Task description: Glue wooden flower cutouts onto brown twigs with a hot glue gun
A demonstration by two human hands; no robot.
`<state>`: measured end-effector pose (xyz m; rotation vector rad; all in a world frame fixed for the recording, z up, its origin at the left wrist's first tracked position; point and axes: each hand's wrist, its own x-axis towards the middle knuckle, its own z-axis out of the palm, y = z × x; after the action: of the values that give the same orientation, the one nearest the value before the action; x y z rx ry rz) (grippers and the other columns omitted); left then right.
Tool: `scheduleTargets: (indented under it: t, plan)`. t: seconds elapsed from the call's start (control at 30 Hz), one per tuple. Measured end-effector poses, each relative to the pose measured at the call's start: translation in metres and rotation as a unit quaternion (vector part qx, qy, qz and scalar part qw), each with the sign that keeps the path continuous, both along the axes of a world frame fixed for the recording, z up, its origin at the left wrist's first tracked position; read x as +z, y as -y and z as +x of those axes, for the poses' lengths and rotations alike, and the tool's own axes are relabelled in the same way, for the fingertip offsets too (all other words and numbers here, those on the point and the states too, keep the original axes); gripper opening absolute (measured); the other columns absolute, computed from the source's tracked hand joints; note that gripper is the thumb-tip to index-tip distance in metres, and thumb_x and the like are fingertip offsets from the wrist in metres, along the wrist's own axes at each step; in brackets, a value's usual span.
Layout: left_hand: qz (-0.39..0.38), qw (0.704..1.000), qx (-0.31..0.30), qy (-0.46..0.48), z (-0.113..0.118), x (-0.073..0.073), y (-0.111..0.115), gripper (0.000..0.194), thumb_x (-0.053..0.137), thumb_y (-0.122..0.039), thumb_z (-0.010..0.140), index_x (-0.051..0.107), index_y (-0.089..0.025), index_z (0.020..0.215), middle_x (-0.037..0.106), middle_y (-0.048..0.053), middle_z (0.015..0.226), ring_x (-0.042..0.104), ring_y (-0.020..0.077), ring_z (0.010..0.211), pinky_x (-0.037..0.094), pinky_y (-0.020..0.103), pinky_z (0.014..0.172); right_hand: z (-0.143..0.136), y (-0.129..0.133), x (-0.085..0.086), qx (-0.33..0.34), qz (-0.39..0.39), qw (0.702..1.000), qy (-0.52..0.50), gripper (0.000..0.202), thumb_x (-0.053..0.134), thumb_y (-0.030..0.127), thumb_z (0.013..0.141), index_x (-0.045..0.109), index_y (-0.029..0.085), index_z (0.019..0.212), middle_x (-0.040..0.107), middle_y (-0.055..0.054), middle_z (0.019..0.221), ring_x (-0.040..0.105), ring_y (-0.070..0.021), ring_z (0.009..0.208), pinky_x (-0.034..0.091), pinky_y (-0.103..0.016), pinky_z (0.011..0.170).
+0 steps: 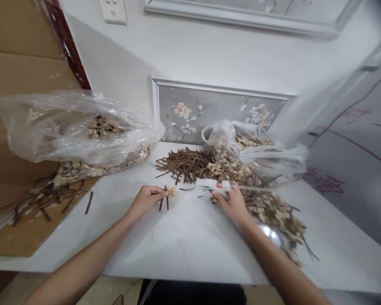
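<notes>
Between the thumb and fingers of my left hand (150,198) is a small piece made of brown sticks (167,203) with a pale beige flower-shaped part (171,192). My right hand (234,204) is closed round a white glue gun (209,184), its nozzle towards the left. A clear glue stick (252,188) sticks out of its back end. Behind the glue gun lies a heap of short brown sticks (186,163). Beside my right forearm spreads a pile of beige flower-like pieces on brown stems (276,212).
A large clear plastic bag (82,131) of beige pieces stands at the left, by cardboard (63,207) bearing loose brown stems. Another plastic bag (273,159) of pieces is at the back right. A framed flower picture (216,112) leans behind the white table (178,250).
</notes>
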<state>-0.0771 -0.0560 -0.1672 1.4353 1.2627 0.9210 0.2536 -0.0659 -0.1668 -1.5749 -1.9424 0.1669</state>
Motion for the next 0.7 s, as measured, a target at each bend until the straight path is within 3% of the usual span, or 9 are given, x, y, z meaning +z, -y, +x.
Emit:
scheduleTargets:
  t: [0.1, 0.2, 0.27, 0.47, 0.7]
  plan:
    - [-0.026, 1.0, 0.004, 0.01, -0.001, 0.0, 0.001, 0.035, 0.075, -0.046, 0.071, 0.078, -0.013, 0.08, 0.076, 0.01, 0.083, 0.065, 0.0198, 0.068, 0.046, 0.028, 0.061, -0.004, 0.012, -0.002, -0.009, -0.006, 1.0, -0.006, 0.047, 0.039, 0.049, 0.096, 0.07, 0.014, 0.101, 0.071, -0.014, 0.097, 0.064, -0.0288, 0.095, 0.048, -0.036, 0.082]
    - [-0.049, 0.998, -0.004, 0.026, 0.003, 0.003, 0.006, 0.034, 0.076, -0.045, 0.071, 0.078, -0.012, 0.079, 0.075, 0.009, 0.079, 0.062, 0.0165, 0.062, 0.045, 0.026, 0.058, -0.008, 0.021, -0.006, -0.035, -0.038, 0.999, 0.006, 0.055, 0.041, 0.056, 0.093, 0.067, 0.016, 0.067, 0.066, -0.01, 0.06, 0.06, -0.0242, 0.058, 0.045, -0.032, 0.059]
    - [-0.057, 0.998, -0.004, 0.037, 0.006, 0.006, 0.01, 0.032, 0.077, -0.043, 0.07, 0.078, -0.012, 0.078, 0.075, 0.009, 0.076, 0.062, 0.016, 0.063, 0.046, 0.026, 0.06, -0.013, 0.025, -0.008, -0.047, -0.05, 0.998, 0.014, 0.057, 0.049, 0.062, 0.087, 0.057, 0.019, 0.05, 0.058, -0.008, 0.048, 0.055, -0.022, 0.047, 0.041, -0.031, 0.051]
    - [-0.073, 0.996, -0.002, 0.054, 0.01, 0.016, 0.017, 0.027, 0.079, -0.04, 0.069, 0.078, -0.014, 0.075, 0.075, 0.006, 0.073, 0.063, 0.0159, 0.067, 0.049, 0.026, 0.066, -0.031, 0.031, -0.011, -0.114, -0.092, 0.989, 0.037, 0.062, 0.063, 0.07, 0.07, 0.038, 0.025, 0.036, 0.05, -0.007, 0.039, 0.052, -0.0214, 0.041, 0.037, -0.031, 0.044]
    - [-0.1, 0.992, -0.022, 0.075, 0.01, 0.014, 0.018, 0.028, 0.079, -0.041, 0.07, 0.078, -0.014, 0.078, 0.075, 0.006, 0.08, 0.064, 0.0165, 0.074, 0.049, 0.025, 0.072, -0.035, 0.031, -0.017, -0.065, -0.07, 0.995, 0.04, 0.045, 0.058, 0.054, 0.075, 0.057, 0.02, 0.047, 0.062, -0.007, 0.048, 0.063, -0.0231, 0.051, 0.044, -0.028, 0.05]
